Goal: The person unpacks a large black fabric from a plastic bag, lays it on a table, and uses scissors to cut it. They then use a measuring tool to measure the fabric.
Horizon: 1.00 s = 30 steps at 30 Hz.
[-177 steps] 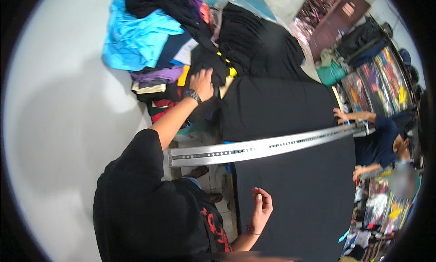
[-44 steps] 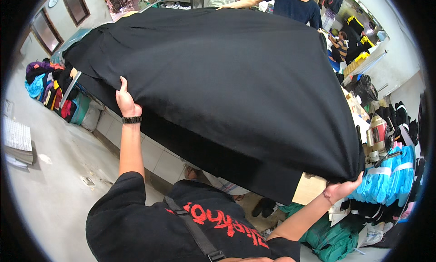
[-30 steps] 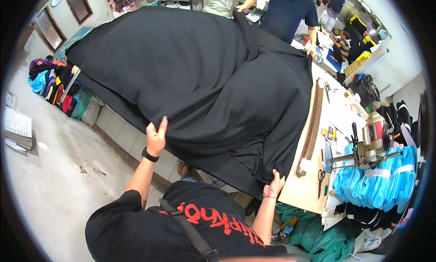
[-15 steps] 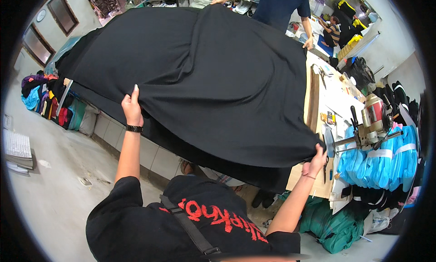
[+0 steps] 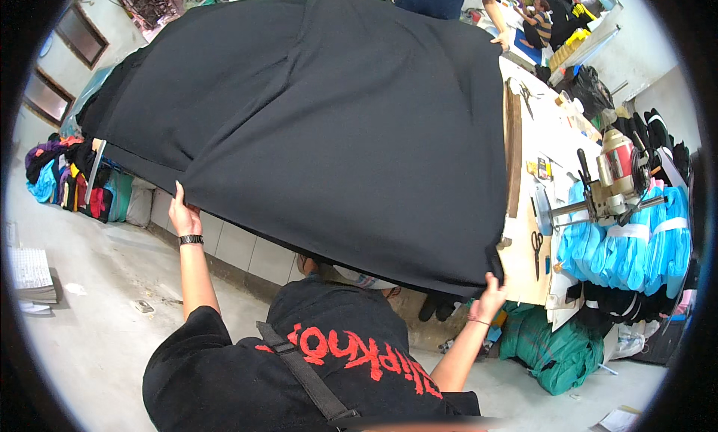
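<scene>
A wide sheet of black fabric (image 5: 374, 140) lies spread over a long table, with a few soft folds running across its middle. My left hand (image 5: 184, 213) pinches its near edge toward the left, thumb on top. At the near right corner my right hand (image 5: 489, 297) grips the same fabric beside the table's end. Across the table, a co-worker's hand (image 5: 502, 40) is at the fabric's far right corner. The co-worker's other hand is out of view.
On the table's right end are scissors (image 5: 537, 251), a brown wooden bar (image 5: 514, 155) and a cutting machine (image 5: 618, 174). Bundled blue fabric (image 5: 632, 241) sits beside the machine, above a green sack (image 5: 550, 353). Colourful cloth (image 5: 71, 178) is heaped at left. Another person (image 5: 537, 22) sits farther back.
Both my hands have come down and nearer, pulling the fabric's near edge toward me. The fabric now lies flatter, its billow gone. My left hand has also shifted left.
</scene>
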{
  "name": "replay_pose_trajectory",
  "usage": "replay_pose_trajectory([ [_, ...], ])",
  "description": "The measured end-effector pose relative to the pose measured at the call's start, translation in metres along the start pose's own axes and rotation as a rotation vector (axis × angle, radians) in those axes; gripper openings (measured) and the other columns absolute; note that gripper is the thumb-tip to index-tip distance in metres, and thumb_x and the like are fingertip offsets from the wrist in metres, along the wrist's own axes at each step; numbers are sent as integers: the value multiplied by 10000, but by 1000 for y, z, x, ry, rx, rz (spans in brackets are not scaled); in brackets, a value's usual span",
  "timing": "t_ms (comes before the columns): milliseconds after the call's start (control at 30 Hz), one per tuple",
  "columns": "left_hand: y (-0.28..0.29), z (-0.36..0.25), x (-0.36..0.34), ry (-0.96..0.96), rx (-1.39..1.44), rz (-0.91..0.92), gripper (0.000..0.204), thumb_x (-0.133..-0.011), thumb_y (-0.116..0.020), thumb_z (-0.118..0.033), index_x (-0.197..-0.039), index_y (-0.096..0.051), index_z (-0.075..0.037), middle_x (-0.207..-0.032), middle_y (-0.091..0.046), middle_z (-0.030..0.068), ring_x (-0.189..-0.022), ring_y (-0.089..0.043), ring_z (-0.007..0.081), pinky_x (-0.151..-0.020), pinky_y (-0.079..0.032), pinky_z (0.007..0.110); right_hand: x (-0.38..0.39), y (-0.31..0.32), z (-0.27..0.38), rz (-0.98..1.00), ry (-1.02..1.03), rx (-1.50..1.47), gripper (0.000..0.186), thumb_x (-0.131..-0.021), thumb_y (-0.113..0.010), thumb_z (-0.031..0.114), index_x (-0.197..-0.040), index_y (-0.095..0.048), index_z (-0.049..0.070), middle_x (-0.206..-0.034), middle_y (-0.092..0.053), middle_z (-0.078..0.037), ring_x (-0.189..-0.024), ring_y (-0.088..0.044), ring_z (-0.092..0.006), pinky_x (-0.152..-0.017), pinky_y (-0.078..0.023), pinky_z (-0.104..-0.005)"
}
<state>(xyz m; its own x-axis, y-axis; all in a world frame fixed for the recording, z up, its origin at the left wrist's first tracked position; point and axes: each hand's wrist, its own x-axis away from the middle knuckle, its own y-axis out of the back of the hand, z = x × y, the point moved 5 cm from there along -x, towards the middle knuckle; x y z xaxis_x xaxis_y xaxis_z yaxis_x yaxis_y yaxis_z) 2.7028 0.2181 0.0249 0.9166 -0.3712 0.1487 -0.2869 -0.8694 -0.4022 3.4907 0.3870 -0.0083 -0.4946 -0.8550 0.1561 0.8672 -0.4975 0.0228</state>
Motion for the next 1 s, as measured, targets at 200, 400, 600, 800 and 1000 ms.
replay_pose_trajectory([
  [200,87,106,-45,375,-26,-143,353,-1021,-701,-297,-1215,-618,-14,-1226,-698,147,-1097,-691,262,-916,-590,429,-2,15,-118,-70,-201,141,320,-910,-714,3,-1209,-608,-41,-1118,-696,-107,-987,-634,-170,-900,-516,-313],
  [400,108,120,-49,441,-364,-123,281,-1051,-643,-321,-1153,-616,-60,-1125,-726,120,-952,-726,277,-790,-604,436,-19,23,-127,60,-257,490,253,-955,-728,75,-1137,-596,-42,-1051,-683,-101,-952,-622,-138,-829,-502,-288],
  [600,58,63,-41,211,-686,-31,347,-1090,-554,-371,-1008,-623,-41,-921,-728,98,-700,-713,189,-576,-605,358,-34,-6,-71,211,-101,245,115,-1016,-658,68,-1079,-583,8,-1021,-655,-35,-935,-589,-94,-843,-472,-251],
  [800,-9,-32,-18,-8,-505,176,379,-1104,-521,-407,-1067,-640,-49,-993,-755,101,-754,-740,180,-618,-604,313,-40,-9,61,328,199,92,117,-1041,-647,92,-1117,-600,17,-976,-644,-10,-892,-567,-54,-804,-462,-219],
  [1000,52,-10,-11,172,-434,101,363,-1109,-515,-370,-1179,-630,-32,-1087,-748,118,-919,-755,249,-770,-626,411,-31,32,30,162,268,227,116,-1028,-655,65,-1100,-581,13,-900,-582,27,-819,-515,-39,-745,-424,-201],
])
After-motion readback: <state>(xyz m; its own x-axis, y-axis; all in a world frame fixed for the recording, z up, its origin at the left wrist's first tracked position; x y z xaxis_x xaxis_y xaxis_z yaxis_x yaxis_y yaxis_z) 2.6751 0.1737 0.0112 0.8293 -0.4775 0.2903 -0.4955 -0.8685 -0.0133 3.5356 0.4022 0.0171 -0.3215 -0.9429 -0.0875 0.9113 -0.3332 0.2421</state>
